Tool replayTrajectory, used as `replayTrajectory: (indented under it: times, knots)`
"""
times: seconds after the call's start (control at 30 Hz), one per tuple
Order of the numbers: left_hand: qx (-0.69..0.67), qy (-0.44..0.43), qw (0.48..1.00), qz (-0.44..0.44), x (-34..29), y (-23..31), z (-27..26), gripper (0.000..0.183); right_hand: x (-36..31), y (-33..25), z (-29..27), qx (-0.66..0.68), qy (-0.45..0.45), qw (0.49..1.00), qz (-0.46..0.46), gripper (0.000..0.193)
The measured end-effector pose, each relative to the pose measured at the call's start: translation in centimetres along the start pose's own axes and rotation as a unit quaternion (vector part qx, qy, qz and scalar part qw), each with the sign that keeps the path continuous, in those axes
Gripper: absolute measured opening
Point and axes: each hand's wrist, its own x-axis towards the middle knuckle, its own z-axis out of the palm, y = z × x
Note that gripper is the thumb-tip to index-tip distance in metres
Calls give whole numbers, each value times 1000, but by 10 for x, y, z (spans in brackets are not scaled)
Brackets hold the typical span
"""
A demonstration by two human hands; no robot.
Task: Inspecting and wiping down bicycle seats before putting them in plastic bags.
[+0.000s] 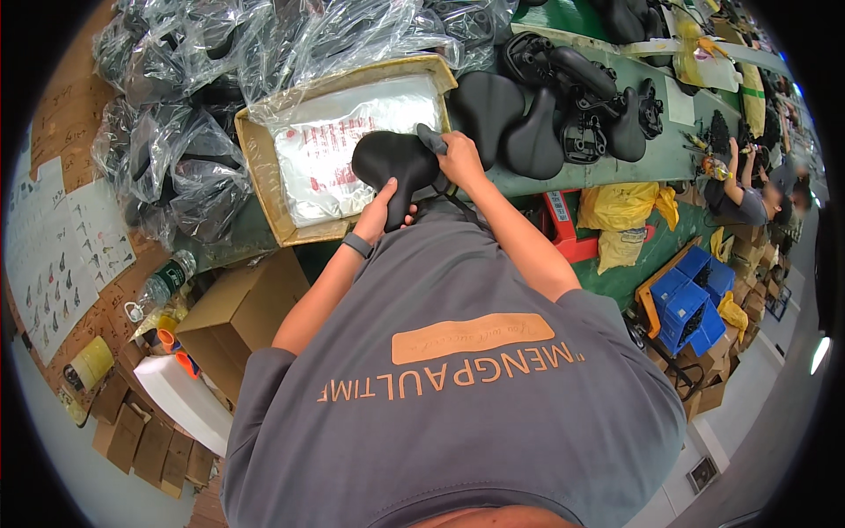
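Note:
A black bicycle saddle (393,158) is held in front of me, its wide end away from me and its narrow nose near my belly. My left hand (383,209) is closed round the nose, thumb on top. At the saddle's right edge, my right hand (460,162) pinches a dark grey cloth (429,137) that touches the wide end. Just behind the saddle lies an open cardboard box (257,167) with white printed plastic bags (304,189) in it. Right of my right hand, several black saddles (533,141) lie on the green table (563,179).
Saddles wrapped in clear plastic (189,167) are heaped left of and behind the box. A closed carton (238,304) and a plastic bottle (167,280) stand at left. Yellow bags (620,207), a red frame (574,249) and blue crates (682,308) are at right. Another person (748,198) works farther right.

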Motion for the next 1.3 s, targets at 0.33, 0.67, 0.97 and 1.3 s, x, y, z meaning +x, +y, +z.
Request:
replayTrajectory:
  times: [0.33,0.67,0.97,1.3]
  knots:
    - [7,-17,999,32,-4,2,-3,59,-6,-7,-4,68,14,997,30,25]
    - [9,-4,1000,23,-1,1,-7,58,-21,-30,-11,60,-21,998,0,20]
    - [10,9,1000,25,4,3,-4,56,-21,-28,-7,63,-3,998,-23,20]
    - [9,24,999,21,4,4,0,58,-16,-23,-6,48,-2,998,-50,13]
